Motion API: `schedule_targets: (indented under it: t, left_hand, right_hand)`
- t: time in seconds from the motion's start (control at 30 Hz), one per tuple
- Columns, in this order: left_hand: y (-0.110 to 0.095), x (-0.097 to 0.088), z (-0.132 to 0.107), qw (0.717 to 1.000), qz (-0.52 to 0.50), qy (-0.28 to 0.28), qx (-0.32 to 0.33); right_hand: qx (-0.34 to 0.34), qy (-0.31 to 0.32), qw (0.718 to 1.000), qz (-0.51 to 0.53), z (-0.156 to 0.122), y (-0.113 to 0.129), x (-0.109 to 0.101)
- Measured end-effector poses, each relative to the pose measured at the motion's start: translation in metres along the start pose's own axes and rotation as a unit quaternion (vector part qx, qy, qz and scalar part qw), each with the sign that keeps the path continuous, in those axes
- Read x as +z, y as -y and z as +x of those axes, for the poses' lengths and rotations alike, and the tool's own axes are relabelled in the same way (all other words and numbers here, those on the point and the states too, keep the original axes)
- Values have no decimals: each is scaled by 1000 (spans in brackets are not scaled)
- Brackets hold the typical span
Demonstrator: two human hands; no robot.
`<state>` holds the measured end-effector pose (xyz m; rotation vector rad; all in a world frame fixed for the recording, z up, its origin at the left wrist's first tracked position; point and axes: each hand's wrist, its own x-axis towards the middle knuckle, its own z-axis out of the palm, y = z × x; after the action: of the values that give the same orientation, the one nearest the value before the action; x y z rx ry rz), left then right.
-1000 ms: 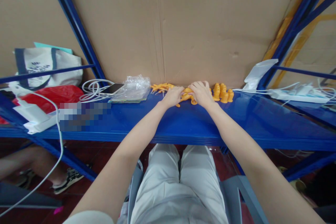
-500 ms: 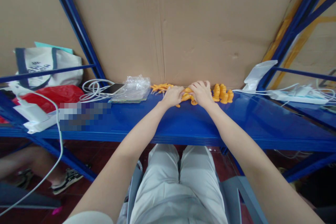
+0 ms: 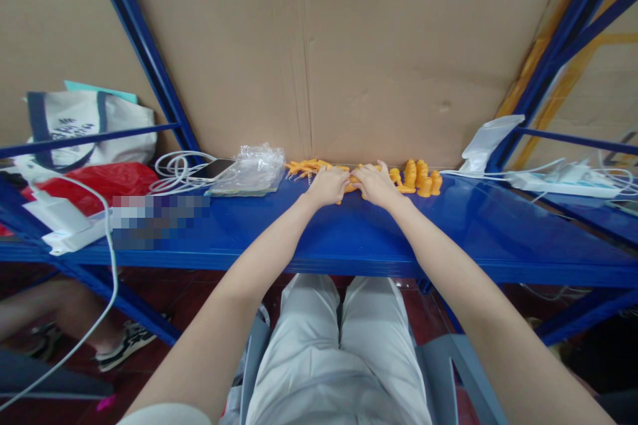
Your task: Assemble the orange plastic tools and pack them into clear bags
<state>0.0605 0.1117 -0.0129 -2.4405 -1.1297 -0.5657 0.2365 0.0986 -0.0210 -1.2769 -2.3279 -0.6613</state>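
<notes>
Small orange plastic figures lie in a row along the back of the blue shelf. My left hand is curled over the middle of the row, its fingers closed around an orange figure that shows only in part. Close against it, my right hand grips the same spot from the other side, fingertips mostly hidden. Left of my hands is a pile of orange pieces with thin metal chains hanging off them. To the right, several orange figures stand upright, with another orange piece just beside my right hand.
A clear plastic bag pile, a dark phone and a coiled white cable are at left. Further left are a red bag and a white power strip. Cardboard walls off the back. Another power strip sits at right.
My right hand has shifted left and closer to my left hand, uncovering orange pieces to its right. My left hand has stayed nearly in place.
</notes>
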Motion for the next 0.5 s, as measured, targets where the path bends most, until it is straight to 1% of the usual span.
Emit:
schedule_targets:
  t: [0.07, 0.17, 0.3, 0.4, 0.5]
  left_hand:
    - [0, 1, 1, 1000, -2, -2, -4]
    - [1, 4, 2, 999, -25, -19, -15]
    - [1, 7, 4, 996, -70, -22, -46]
    - [1, 10, 6, 991, -112, -24, -73]
    - [0, 12, 6, 987, -139, -31, -79]
  right_hand:
    - [1, -1, 1000, -11, 1, 0, 0]
    - [-7, -22, 999, -25, 2, -1, 0]
    - [-11, -46, 998, -43, 3, -1, -2]
    - [-7, -52, 997, -57, 3, 2, -5]
    - [-1, -44, 997, -59, 3, 3, -7]
